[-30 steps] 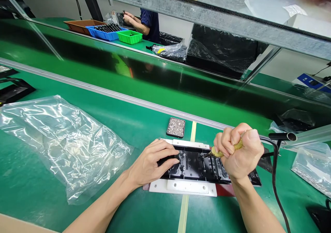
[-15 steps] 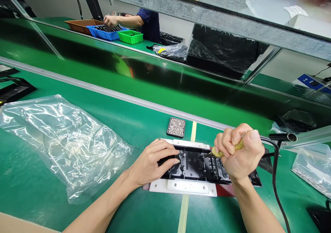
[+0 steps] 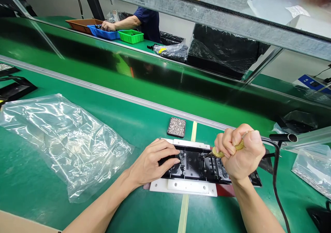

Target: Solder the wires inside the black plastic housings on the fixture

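Note:
A long black plastic panel with ribs and small posts lies in a white and red fixture. My left hand rests over the panel's left end, thumb and fingers apart, with dark plastic showing between them. My right hand is closed in a fist around the yellow grip of a soldering iron. Its metal tip points left and down at the middle of the panel; whether it touches is too small to tell. Behind the fixture sits a small black tray full of tiny metal pieces.
A clear plastic bag covers the bench at left. A black tubular stand and the iron's cable are at right, beside a bag of small metal parts. Across the green belt, a co-worker's hand is at a blue bin.
My hands, the iron and the panel look the same. Across the belt, the co-worker's hand has moved lower and slightly left, into the blue bin.

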Demonstrator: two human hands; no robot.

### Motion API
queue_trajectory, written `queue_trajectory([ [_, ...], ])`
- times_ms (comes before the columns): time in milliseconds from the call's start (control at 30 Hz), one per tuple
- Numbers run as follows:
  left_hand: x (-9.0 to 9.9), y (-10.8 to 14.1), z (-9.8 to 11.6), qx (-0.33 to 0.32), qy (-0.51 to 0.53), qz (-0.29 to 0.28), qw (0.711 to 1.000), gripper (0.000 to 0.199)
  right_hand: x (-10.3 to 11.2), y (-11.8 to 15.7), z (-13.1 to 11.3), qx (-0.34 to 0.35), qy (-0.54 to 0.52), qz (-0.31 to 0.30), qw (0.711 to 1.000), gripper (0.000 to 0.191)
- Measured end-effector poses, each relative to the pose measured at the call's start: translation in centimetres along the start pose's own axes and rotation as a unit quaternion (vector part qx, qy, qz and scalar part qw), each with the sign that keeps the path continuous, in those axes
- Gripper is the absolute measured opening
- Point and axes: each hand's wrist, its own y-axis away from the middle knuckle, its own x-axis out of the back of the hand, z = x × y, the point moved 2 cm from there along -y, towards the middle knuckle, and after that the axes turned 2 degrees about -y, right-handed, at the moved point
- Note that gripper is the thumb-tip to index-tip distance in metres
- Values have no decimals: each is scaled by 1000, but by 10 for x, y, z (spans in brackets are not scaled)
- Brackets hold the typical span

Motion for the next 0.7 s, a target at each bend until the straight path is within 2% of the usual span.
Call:
queue_trajectory([
  [700,1,1,-1,-4,6,3,1000,15,-1,0,1,-2,1,-4,1000,42],
])
